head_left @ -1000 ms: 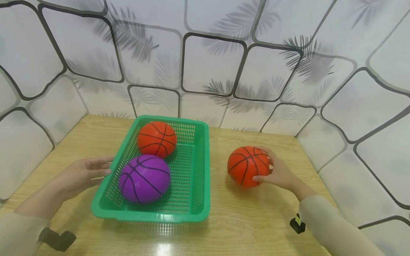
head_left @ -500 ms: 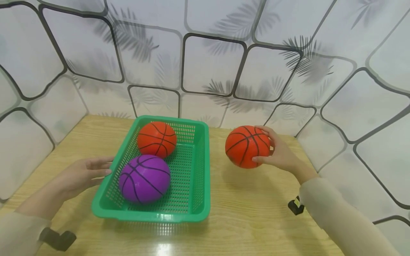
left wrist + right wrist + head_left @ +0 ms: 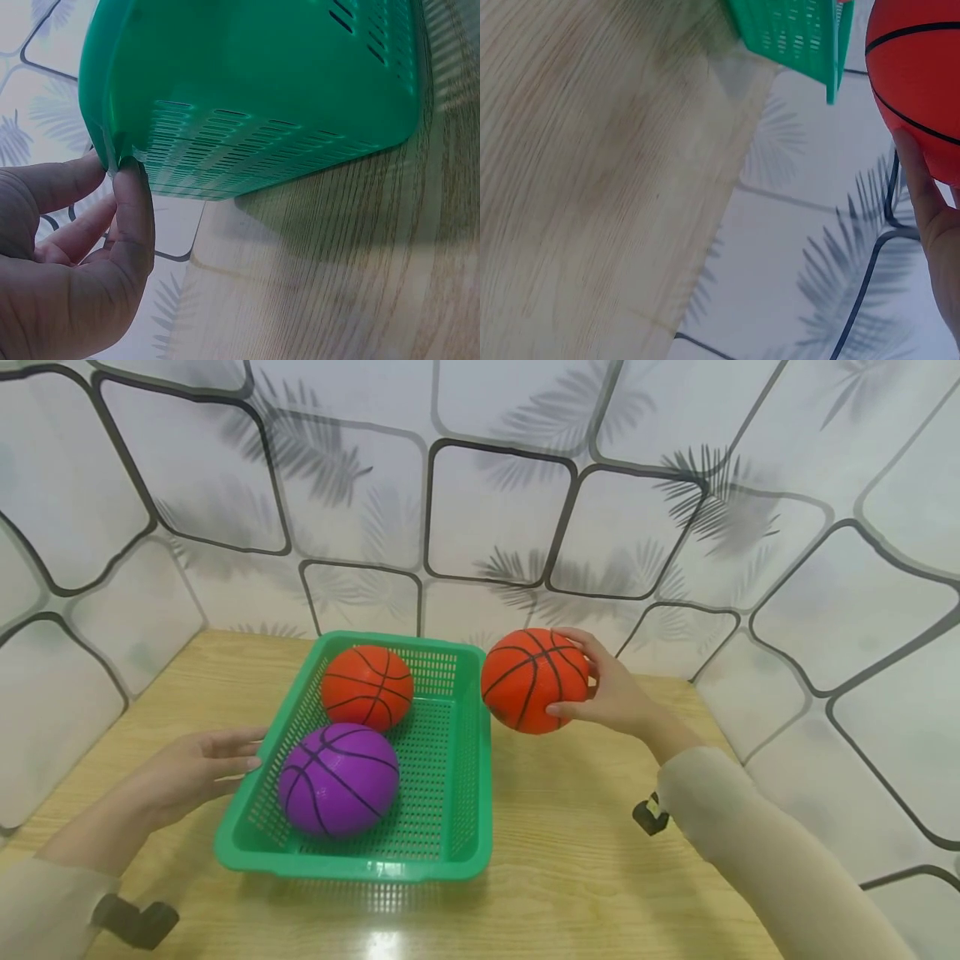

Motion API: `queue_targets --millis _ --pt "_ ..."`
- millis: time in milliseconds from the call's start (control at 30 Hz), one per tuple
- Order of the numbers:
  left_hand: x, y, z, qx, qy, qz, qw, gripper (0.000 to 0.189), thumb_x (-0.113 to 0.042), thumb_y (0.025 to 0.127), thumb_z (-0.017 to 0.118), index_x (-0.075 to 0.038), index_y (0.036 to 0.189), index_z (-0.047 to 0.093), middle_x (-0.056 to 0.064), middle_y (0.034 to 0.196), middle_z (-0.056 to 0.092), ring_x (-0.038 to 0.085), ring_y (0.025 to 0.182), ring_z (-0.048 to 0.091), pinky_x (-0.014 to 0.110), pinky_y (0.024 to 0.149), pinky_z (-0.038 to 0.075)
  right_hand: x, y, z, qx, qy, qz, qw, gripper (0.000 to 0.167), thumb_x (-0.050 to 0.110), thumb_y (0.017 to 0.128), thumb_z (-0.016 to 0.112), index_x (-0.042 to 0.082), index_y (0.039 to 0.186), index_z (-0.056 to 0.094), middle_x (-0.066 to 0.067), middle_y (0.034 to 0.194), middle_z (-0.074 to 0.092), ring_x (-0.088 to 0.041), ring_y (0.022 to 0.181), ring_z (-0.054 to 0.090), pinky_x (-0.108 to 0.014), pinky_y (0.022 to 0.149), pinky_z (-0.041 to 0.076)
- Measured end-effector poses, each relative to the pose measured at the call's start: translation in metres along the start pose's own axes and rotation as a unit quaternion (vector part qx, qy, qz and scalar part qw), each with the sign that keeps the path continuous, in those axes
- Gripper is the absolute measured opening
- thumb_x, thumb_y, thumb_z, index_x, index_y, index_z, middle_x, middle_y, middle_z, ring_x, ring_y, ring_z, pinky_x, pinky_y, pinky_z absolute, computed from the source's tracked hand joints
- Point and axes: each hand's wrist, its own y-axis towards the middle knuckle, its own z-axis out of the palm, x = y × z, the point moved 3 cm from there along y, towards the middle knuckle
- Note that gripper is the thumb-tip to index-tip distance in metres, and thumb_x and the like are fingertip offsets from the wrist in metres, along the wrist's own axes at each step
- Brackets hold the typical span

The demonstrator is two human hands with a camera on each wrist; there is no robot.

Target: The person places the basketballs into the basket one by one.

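My right hand (image 3: pixel 611 689) grips an orange-red toy basketball (image 3: pixel 534 681) from its right side, held up off the table beside the basket's back right rim. In the right wrist view the thumb lies along the held ball (image 3: pixel 922 82). My left hand (image 3: pixel 195 772) pinches the left rim of the green plastic basket (image 3: pixel 471 760); the left wrist view shows thumb and finger on either side of the basket's rim (image 3: pixel 109 112). Inside the basket, a second orange-red basketball (image 3: pixel 367 687) sits at the back left, with a purple basketball (image 3: pixel 339 781) in front of it.
Basket and arms are over a wood-grain table (image 3: pixel 570 877). Patterned walls (image 3: pixel 495 510) enclose the table at the back and both sides. A dark wrist device (image 3: pixel 650 815) sits under the right sleeve, another dark device (image 3: pixel 135 921) at the left sleeve.
My right hand has lifted the orange-red basketball off the table and carried it up and left to the basket's right edge. The left hand and basket have stayed put.
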Motion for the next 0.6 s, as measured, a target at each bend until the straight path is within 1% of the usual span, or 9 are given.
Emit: queue_targets --millis 367,500,600 --pt "0.001 -0.001 0.001 -0.001 -0.004 0.005 1.0 0.062 -0.013 0.097 0.055 0.012 0.144 0.023 0.031 0.147 0.025 -0.003 0.107 0.052 0.023 0.092 0.048 0.012 0.027 0.039 0.036 0.019 0.001 0.9992 0.089 0.006 0.073 0.082 0.029 0.144 0.033 -0.004 0.143 0.039 -0.032 0.117 0.051 -0.042 0.078 0.057" --pt "0.0 -0.001 0.001 -0.001 -0.004 0.005 1.0 0.062 -0.014 0.097 0.055 0.012 0.144 0.023 0.031 0.147 0.024 -0.004 0.107 0.052 0.023 0.092 0.048 0.014 0.034 0.054 0.046 0.018 -0.005 0.9988 0.089 0.004 0.072 0.083 0.028 0.143 0.035 -0.002 0.143 0.038 -0.031 0.118 0.05 -0.041 0.078 0.057" --pt "0.0 -0.001 0.001 -0.004 0.0 0.001 1.0 0.062 -0.015 0.097 0.055 0.013 0.144 0.024 0.031 0.147 0.025 -0.004 0.107 0.051 0.025 0.093 0.049 0.013 0.039 0.065 0.054 0.014 -0.014 0.9983 0.088 0.004 0.071 0.084 0.026 0.142 0.037 -0.003 0.142 0.039 -0.031 0.118 0.049 -0.04 0.077 0.058"
